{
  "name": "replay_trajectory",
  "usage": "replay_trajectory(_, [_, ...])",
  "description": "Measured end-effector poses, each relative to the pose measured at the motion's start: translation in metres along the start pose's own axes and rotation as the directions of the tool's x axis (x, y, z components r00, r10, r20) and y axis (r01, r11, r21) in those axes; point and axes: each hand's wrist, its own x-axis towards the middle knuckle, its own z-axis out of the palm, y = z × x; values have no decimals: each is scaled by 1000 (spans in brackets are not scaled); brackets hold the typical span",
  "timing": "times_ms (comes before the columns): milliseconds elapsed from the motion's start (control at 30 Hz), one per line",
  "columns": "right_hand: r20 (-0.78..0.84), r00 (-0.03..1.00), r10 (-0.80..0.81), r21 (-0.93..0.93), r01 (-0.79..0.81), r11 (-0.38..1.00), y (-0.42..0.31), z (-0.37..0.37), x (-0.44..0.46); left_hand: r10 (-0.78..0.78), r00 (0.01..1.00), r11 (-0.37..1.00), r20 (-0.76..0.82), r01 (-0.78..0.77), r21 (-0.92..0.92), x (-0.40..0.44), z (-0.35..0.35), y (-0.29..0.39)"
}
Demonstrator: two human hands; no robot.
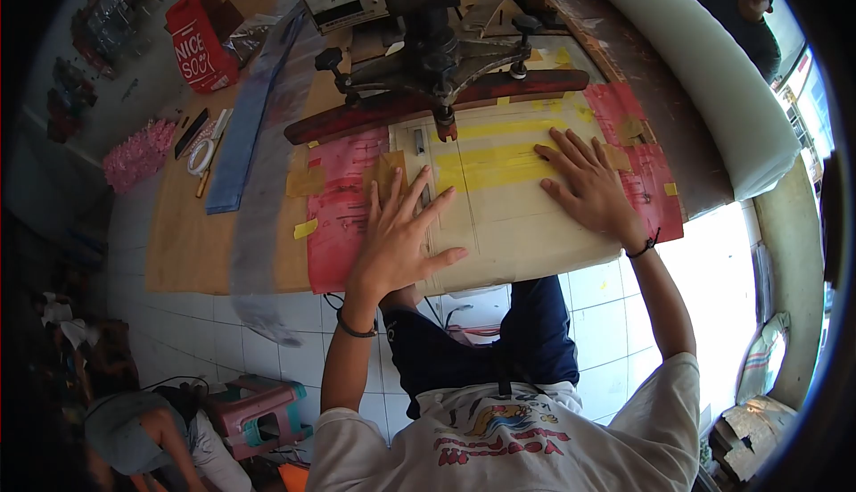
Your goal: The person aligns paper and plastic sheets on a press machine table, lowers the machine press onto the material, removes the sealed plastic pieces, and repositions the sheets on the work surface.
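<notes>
My left hand (401, 233) lies flat with spread fingers over the seam between a red taped panel (337, 215) and a cream sheet (517, 233). Flat on the right part of that sheet, my right hand (588, 184) has its fingers apart, close to yellow tape strips (490, 164). Another red panel (655, 189) lies just right of it. Just beyond my hands stands a dark metal press head (437, 68) with a long red bar (526, 88) across the sheet. A small metal strip (420, 141) sits near my left fingertips. Neither hand holds anything.
A blue strip (254, 126), a tape roll (201, 157) and a red bag (201, 50) are at the left. A large white roll (704, 64) runs along the right. One person (736, 19) is at the far right, another (152, 438) at lower left beside a pink stool (259, 416).
</notes>
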Motion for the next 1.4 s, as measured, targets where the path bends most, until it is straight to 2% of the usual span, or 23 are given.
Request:
replay_trajectory(500, [53, 998, -18, -20, 20, 1000, 5, -3, 7, -51, 999, 999, 6, 51, 4, 2, 2, 6])
replay_trajectory(1400, [-16, 999, -45, 16, 45, 999, 6, -1, 3, -52, 999, 999, -16, 52, 5, 2, 3, 8])
